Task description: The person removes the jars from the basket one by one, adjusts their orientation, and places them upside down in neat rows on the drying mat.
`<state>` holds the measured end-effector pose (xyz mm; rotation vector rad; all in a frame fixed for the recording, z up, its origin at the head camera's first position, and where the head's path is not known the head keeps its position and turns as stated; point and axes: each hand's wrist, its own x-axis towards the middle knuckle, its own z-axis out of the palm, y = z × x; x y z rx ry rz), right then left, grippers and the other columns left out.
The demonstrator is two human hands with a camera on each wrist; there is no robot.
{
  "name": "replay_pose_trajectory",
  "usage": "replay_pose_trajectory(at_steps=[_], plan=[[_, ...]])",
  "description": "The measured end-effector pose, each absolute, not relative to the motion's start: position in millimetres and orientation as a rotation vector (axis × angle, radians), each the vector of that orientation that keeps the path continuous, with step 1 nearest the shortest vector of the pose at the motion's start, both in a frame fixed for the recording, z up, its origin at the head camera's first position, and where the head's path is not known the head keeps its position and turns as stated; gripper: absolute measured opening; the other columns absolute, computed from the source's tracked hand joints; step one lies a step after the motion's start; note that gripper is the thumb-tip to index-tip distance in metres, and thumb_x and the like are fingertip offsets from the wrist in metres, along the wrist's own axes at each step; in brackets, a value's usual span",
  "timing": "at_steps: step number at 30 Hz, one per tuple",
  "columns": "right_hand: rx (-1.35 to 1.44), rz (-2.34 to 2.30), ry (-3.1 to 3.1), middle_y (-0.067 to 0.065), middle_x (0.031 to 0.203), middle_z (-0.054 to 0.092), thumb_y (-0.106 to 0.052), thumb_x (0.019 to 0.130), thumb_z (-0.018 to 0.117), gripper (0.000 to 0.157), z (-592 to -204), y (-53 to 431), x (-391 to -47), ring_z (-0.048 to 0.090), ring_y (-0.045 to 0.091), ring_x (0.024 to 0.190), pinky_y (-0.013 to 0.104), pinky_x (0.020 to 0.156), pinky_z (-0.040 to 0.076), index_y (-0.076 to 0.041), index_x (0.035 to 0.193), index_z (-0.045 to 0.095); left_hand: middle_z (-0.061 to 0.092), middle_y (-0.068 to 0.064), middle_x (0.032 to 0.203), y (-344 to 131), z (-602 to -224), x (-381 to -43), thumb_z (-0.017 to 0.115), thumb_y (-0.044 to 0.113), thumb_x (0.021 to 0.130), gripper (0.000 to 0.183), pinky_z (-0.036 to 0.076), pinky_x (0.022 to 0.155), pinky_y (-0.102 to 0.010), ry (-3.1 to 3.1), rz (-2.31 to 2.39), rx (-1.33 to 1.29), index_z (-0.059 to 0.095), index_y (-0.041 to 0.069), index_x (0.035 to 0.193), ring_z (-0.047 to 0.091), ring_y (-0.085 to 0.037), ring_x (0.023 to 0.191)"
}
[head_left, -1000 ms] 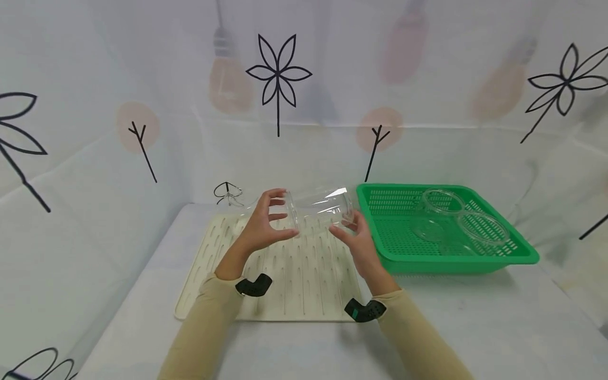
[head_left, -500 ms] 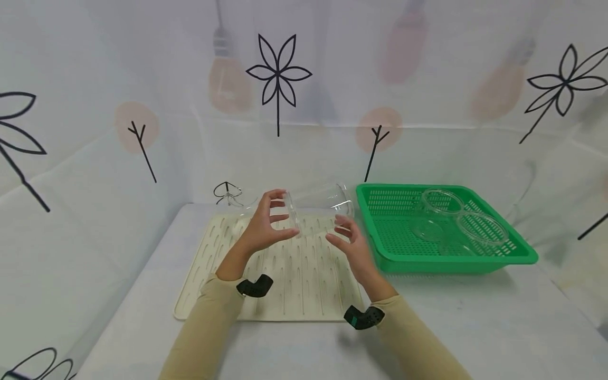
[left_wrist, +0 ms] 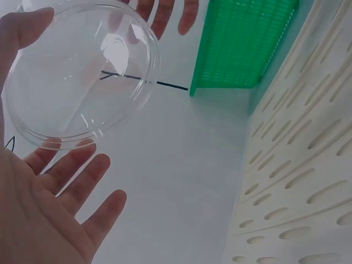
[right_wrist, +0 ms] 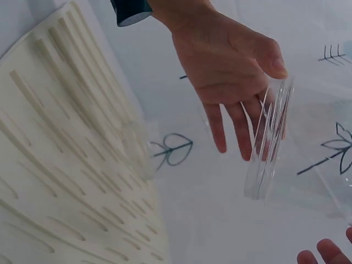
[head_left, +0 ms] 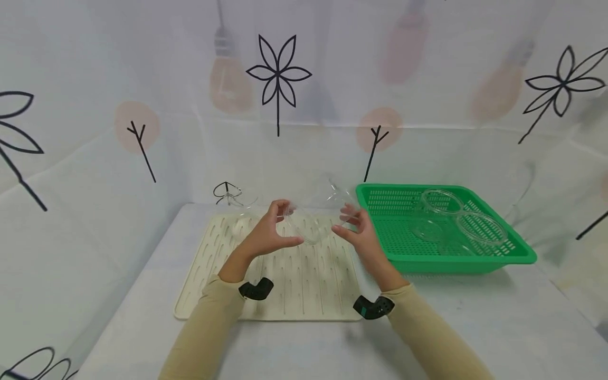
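A clear, see-through jar (head_left: pixel 304 227) is held tilted in the air over the ridged cream mat (head_left: pixel 304 285). My left hand (head_left: pixel 268 232) grips the ringed end, its thumb on one side and fingers on the other. In the left wrist view that round end of the jar (left_wrist: pixel 82 71) faces the camera beside my left palm (left_wrist: pixel 49 214). At the other end, my right hand (head_left: pixel 358 235) has its thumb and curled fingers around the jar's side. Only a few right fingertips (right_wrist: pixel 324 253) show in the right wrist view.
A green plastic basket (head_left: pixel 446 258) stands on the right, with clear round containers (head_left: pixel 482 228) inside. Another clear container (head_left: pixel 244 226) sits on the mat's back left, hard to make out. Patterned white cloth (head_left: pixel 304 153) hangs behind the white-covered table.
The jar has turned from nearly level to slanted, its ringed end swung toward me. My right hand slid along its side, then moved out to the right end. My left hand dropped slightly.
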<state>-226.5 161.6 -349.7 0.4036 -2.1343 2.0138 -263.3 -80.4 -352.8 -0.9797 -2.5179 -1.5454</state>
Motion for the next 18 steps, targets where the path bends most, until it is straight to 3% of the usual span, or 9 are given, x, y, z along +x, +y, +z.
replay_pose_trajectory(at_steps=[8, 15, 18], plan=[[0.531, 1.947, -2.142, 0.018, 0.131, 0.041, 0.003, 0.08, 0.064, 0.068, -335.1, 162.8, -227.0, 0.039, 0.034, 0.119, 0.032, 0.09, 0.041, 0.003, 0.137, 0.028, 0.034, -0.01, 0.143, -76.9, -357.0, -264.9, 0.075, 0.034, 0.078, 0.082, 0.03, 0.105, -0.045, -2.609, -1.522, -0.969, 0.024, 0.008, 0.138, 0.032, -0.029, 0.131], [0.645, 1.949, -2.135, 0.023, 0.131, 0.038, 0.003, 0.079, 0.066, 0.076, -331.6, 158.0, -225.3, 0.04, 0.038, 0.118, 0.024, 0.086, 0.044, -0.003, 0.142, 0.022, 0.038, -0.011, 0.139, -75.1, -359.5, -262.5, 0.076, 0.036, 0.076, 0.079, 0.031, 0.103, -0.047, -2.632, -1.503, -0.997, 0.029, 0.009, 0.133, 0.034, -0.028, 0.129], [0.667, 1.931, -2.149, 0.023, 0.131, 0.039, 0.003, 0.079, 0.067, 0.078, -332.0, 156.4, -226.1, 0.042, 0.036, 0.116, 0.026, 0.086, 0.045, -0.005, 0.142, 0.022, 0.039, -0.011, 0.137, -75.9, -359.5, -260.3, 0.077, 0.038, 0.075, 0.082, 0.033, 0.101, -0.049, -2.646, -1.484, -0.972, 0.029, 0.008, 0.134, 0.035, -0.03, 0.128]])
